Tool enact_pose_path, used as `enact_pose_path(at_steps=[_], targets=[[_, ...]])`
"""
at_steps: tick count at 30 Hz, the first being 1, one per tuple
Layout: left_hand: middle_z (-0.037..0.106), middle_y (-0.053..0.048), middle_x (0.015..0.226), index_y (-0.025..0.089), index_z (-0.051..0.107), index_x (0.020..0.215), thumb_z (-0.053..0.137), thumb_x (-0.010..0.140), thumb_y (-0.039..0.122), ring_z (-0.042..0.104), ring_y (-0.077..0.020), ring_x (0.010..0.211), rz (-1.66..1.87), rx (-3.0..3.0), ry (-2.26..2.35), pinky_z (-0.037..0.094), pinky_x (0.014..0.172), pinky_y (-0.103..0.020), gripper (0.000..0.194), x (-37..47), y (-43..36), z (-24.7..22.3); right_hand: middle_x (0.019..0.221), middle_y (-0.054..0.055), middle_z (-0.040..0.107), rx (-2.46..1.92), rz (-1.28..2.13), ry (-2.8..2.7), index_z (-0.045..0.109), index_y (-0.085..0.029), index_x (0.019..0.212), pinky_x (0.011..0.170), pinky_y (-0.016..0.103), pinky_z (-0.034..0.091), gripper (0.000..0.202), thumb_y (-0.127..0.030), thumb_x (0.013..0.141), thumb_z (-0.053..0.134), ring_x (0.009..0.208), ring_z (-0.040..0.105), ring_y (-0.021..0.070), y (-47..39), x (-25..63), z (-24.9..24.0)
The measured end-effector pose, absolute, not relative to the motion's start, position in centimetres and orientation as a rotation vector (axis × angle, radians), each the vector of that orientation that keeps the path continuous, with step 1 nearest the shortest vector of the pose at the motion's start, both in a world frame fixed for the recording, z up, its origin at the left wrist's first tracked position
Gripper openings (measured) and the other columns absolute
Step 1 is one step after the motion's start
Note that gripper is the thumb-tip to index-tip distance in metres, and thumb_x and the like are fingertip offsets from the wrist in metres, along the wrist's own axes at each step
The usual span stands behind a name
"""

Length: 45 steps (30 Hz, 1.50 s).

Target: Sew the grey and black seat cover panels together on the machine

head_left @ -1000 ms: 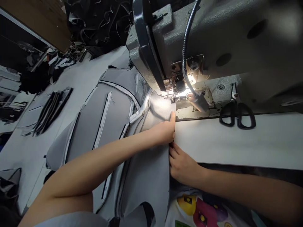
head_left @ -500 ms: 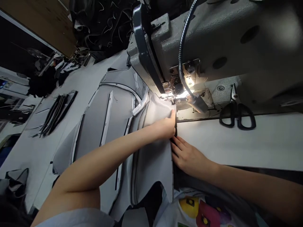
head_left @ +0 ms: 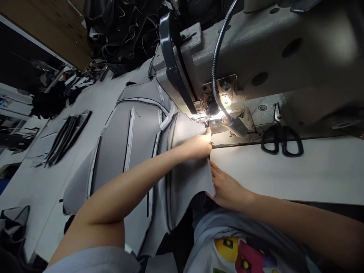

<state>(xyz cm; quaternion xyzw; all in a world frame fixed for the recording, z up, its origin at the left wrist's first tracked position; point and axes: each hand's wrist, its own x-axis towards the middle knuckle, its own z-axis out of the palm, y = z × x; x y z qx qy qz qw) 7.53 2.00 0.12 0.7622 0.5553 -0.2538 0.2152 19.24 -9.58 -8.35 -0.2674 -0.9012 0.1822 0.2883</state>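
A large grey padded fabric cover [head_left: 187,185] with sewn seams and white strips lies under the lit foot of a sewing machine [head_left: 182,72]. My left hand [head_left: 199,146] grips the cover's right edge just in front of the needle area, thumb near the foot. Lower on that edge is my right hand [head_left: 226,185]; its fingers are tucked behind the fabric and partly hidden, holding the edge. The cover's lower corner hangs toward my lap.
Black-handled scissors [head_left: 281,140] lie right of the needle area, on the machine bed. A lamp on a flexible neck [head_left: 236,125] hangs by the needle. Stacked grey pieces [head_left: 68,136] lie on the left of the table. Dark fabric [head_left: 122,34] is heaped behind.
The cover's lower end has moved up toward the machine, its bottom corner now beside my right hand. My left hand has shifted slightly toward the foot. The view has shifted a little.
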Motion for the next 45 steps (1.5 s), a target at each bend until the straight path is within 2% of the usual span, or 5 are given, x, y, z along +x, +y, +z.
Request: enact_pose_path(at_steps=[5,11,16,22,45], targets=[[0.050,-0.019,0.142,0.010,0.038,0.145,0.034,0.096,0.046,0.048,-0.0320,0.131,-0.440,2.095,1.521,0.042,0.106,-0.045,0.062,7.1,-2.2,1.5,0.093,0.007,0.068,-0.873,1.186,-1.886,0.057,-0.014,0.114,0.075,0.031,0.058,0.029,-0.015,0.087,0.047,0.085,0.065,0.0190,-10.4,19.4,-8.3],[0.021,-0.014,0.162,0.009,0.022,0.154,0.042,0.078,0.010,0.014,-0.0257,0.151,-0.002,2.188,1.584,0.021,0.123,-0.047,0.079,3.4,-13.7,-3.1,0.078,0.000,0.062,-0.668,1.360,-1.689,0.052,-0.016,0.093,0.061,0.019,0.054,0.011,-0.011,0.088,0.044,0.068,0.060,0.0110,-10.9,19.0,-8.1],[0.042,-0.006,0.153,0.030,0.024,0.155,0.033,0.075,-0.006,0.028,-0.0244,0.147,0.283,2.454,1.660,0.031,0.119,-0.053,0.088,-1.6,-14.8,-7.4,0.090,0.010,0.070,-0.579,0.726,-2.191,0.062,-0.013,0.104,0.084,0.035,0.057,0.020,-0.009,0.092,0.047,0.084,0.066,0.0192,-10.1,19.7,-8.0],[0.044,-0.008,0.152,0.024,0.037,0.151,0.043,0.074,-0.002,0.033,-0.0288,0.145,0.149,2.616,1.413,0.034,0.117,-0.053,0.081,-2.5,-10.1,-5.5,0.094,0.017,0.071,-0.499,-0.031,-2.411,0.068,-0.010,0.107,0.093,0.048,0.054,0.024,-0.011,0.088,0.053,0.094,0.066,0.0284,-9.8,20.2,-7.8],[0.056,-0.006,0.142,0.022,0.052,0.138,0.039,0.077,-0.002,0.039,-0.0225,0.142,0.300,2.655,1.138,0.030,0.117,-0.050,0.066,-1.7,-3.9,-7.0,0.093,0.016,0.070,-0.672,-0.089,-2.484,0.068,-0.002,0.110,0.096,0.037,0.054,0.032,-0.003,0.088,0.044,0.095,0.065,0.0255,-7.9,21.2,-7.0]])
